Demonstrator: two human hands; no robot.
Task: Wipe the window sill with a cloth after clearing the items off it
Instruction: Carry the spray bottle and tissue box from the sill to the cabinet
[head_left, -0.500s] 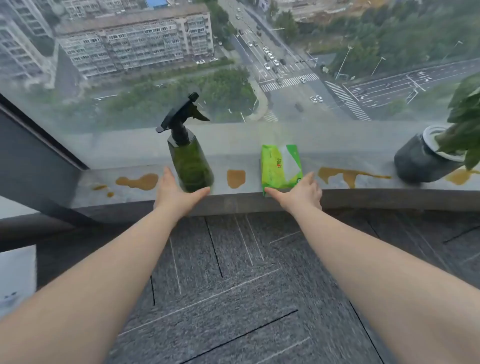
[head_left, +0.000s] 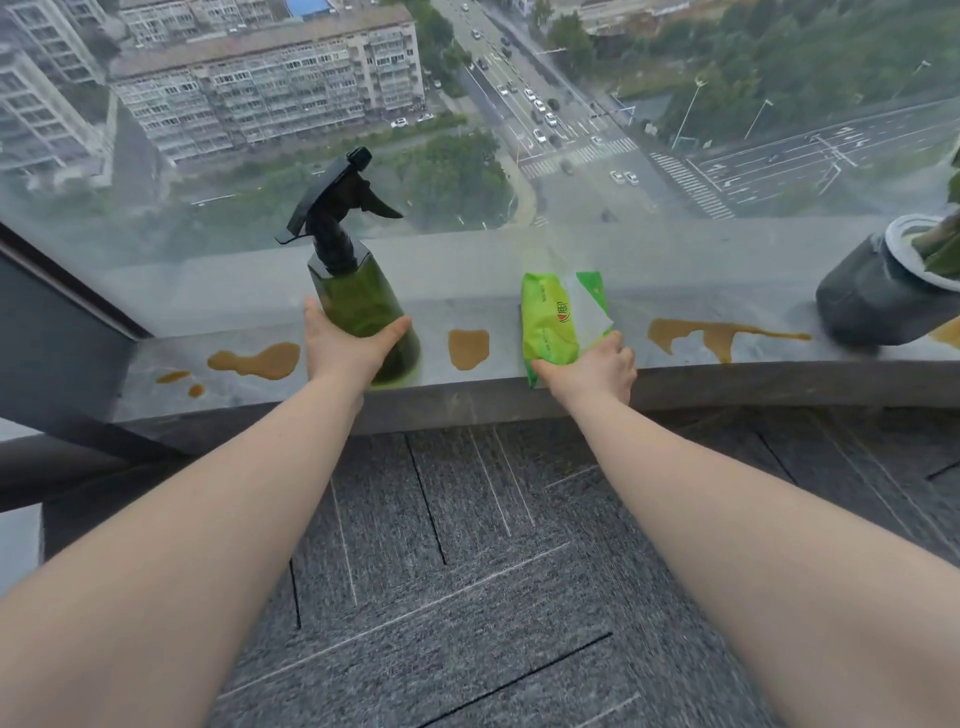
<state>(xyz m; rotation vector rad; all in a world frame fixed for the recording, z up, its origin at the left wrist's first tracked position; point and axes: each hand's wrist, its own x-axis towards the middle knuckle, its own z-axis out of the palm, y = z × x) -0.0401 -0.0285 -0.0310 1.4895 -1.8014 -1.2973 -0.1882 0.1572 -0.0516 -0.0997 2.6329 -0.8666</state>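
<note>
Both hands have closed in since half a second ago, from just short of the items to contact with them; the left hand (head_left: 347, 349) now wraps the lower body of the green spray bottle (head_left: 358, 306), thumb on one side and fingers curved round the other, with the bottle standing upright on the window sill (head_left: 675, 364); the right hand (head_left: 592, 371) pinches the near end of the green wipes packet (head_left: 553, 325), which lies flat on the sill with its near end at the front edge; neither item looks lifted yet; clearing has only begun, I judge, since the potted plant (head_left: 883, 296) sits untouched at the far right; brown spills (head_left: 467, 349) dot the sill between and beside the items, all unwiped; no cloth is in view
</note>
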